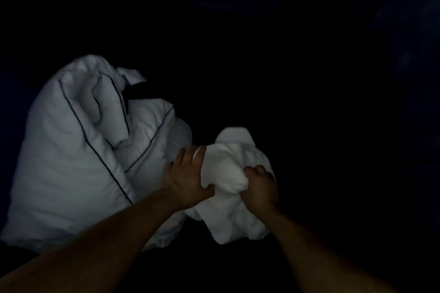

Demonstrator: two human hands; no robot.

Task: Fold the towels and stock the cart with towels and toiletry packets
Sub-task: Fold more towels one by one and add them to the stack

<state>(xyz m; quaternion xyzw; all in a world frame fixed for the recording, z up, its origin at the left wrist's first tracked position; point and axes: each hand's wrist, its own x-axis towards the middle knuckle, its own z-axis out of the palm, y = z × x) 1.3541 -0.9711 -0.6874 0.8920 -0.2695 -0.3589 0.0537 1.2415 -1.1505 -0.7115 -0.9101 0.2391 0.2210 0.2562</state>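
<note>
from my feed the surface and room are too dark to make out. two white pillows (pixel 71 162) with dark piping lie at left. the crumpled white towel (pixel 226 221) sits just right of them, held between both hands: left hand (pixel 188 181) grips its left side, right hand (pixel 259 188) clenches its right fold.

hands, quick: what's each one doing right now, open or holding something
Left hand: grips the towel, thumb pinching its edge.
Right hand: grips the towel, fingers curled into it.
</note>
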